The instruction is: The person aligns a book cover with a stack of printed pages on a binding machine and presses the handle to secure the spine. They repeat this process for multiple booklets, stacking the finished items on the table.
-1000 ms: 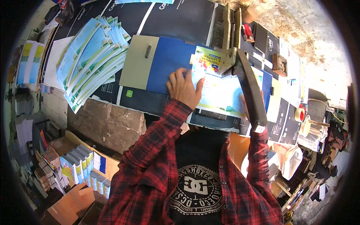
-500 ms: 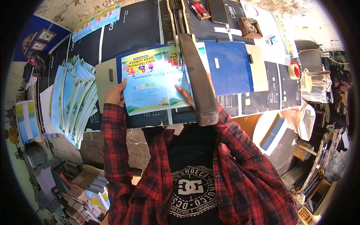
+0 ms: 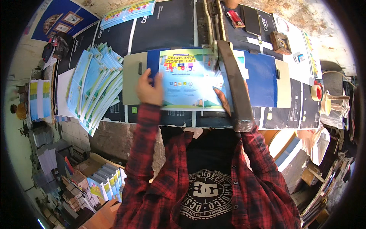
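A printed blue and yellow booklet sheet (image 3: pixel 183 98) lies over a blue board beneath a long brown metal lever arm (image 3: pixel 241 95). My left hand (image 3: pixel 149 89), slightly blurred, is at the sheet's left edge with its fingers apart. It grips nothing that I can see. Under the lever, my right hand (image 3: pixel 222 98) rests on the sheet, thumb stretched out to the lever's left and fingers showing on its right. The lever hides the middle of that hand. To the left spreads a fanned pile of printed sheets (image 3: pixel 95 82).
Beside the sheet lie a grey-beige board (image 3: pixel 130 86) and a blue board (image 3: pixel 263 82) with dark clips. A tape roll (image 3: pixel 316 92) sits at the table's right end. A wooden box (image 3: pixel 280 42) stands at the back right; another sheet stack (image 3: pixel 127 14) is at the back left.
My left hand has loosened from the sheet's left edge, its fingers now lifted apart. The right hand stays under the lever. The whole view has shifted, moving the table rightward in the picture.
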`<state>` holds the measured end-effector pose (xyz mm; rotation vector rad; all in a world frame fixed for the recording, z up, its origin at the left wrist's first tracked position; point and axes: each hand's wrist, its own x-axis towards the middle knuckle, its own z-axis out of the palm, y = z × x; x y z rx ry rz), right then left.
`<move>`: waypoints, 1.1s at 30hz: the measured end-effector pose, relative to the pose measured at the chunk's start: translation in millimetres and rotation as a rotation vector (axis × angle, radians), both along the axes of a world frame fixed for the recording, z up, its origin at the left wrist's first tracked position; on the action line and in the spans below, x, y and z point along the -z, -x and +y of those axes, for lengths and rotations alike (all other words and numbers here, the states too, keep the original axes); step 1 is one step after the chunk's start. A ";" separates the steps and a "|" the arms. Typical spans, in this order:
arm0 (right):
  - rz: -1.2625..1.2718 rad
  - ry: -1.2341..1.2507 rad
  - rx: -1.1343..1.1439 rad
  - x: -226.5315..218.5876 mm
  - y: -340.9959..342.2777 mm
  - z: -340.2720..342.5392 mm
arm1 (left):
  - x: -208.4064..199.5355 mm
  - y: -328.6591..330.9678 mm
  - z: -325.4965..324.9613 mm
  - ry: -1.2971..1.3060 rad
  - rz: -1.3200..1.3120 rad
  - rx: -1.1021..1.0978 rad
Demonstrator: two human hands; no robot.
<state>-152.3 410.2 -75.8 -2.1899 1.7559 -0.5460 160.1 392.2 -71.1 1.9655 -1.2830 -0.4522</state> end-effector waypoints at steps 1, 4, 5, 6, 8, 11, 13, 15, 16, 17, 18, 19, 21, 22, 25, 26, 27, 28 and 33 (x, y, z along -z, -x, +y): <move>0.038 0.017 0.007 10.6 4.1 3.3 | -7.8 26.1 7.7 0.139 -0.199 0.177; 0.200 0.031 -0.013 37.5 11.8 1.7 | -11.0 93.6 43.3 0.081 -0.479 0.512; 0.195 -0.010 -0.016 33.7 12.6 -3.4 | -4.2 97.4 45.5 0.068 -0.500 0.504; 0.190 -0.050 -0.010 33.2 14.3 -7.9 | 5.4 99.7 44.7 0.062 -0.522 0.503; 0.280 -0.042 -0.063 29.6 33.8 -13.9 | 13.9 102.3 42.7 0.056 -0.537 0.505; -0.446 0.061 0.107 -81.5 27.9 -41.2 | 10.2 102.7 42.1 0.053 -0.524 0.490; -0.681 0.163 0.051 -185.7 -17.4 -39.4 | 11.0 103.4 41.6 0.057 -0.547 0.489; -0.439 0.209 -0.133 -232.0 -43.6 -32.6 | 14.9 101.6 41.9 0.089 -0.531 0.480; -0.253 0.213 -0.226 -241.0 -57.9 -29.4 | 20.0 99.4 44.9 0.095 -0.520 0.458; -0.147 0.187 -0.229 -236.1 -66.9 -27.1 | 20.7 97.8 46.6 0.106 -0.519 0.444; -0.030 0.163 -0.231 -228.2 -70.8 -23.7 | 18.6 99.2 46.3 0.088 -0.523 0.461; -0.069 0.074 -0.213 -220.3 -69.9 -17.2 | 15.8 99.4 45.9 0.068 -0.526 0.474; -0.041 0.056 -0.215 -172.5 -61.6 3.9 | 7.3 103.0 46.4 0.100 -0.490 0.481; 0.133 0.117 -0.173 -137.8 -63.7 22.8 | 9.4 106.4 51.1 0.070 -0.492 0.487; 0.203 0.234 -0.072 -76.5 -69.4 31.8 | 9.7 107.1 44.9 0.058 -0.522 0.478; 0.190 0.235 -0.091 -80.5 -70.9 27.3 | 9.8 104.9 44.9 0.063 -0.501 0.472; 0.178 0.238 -0.106 -87.4 -71.5 24.4 | 11.6 103.7 45.0 0.069 -0.480 0.469; 0.088 0.207 -0.129 -99.9 -69.7 25.3 | 13.5 102.7 45.0 0.076 -0.459 0.468; -0.692 -0.272 -0.204 -200.6 -26.9 -21.2 | -6.0 91.6 5.4 0.140 -0.531 0.586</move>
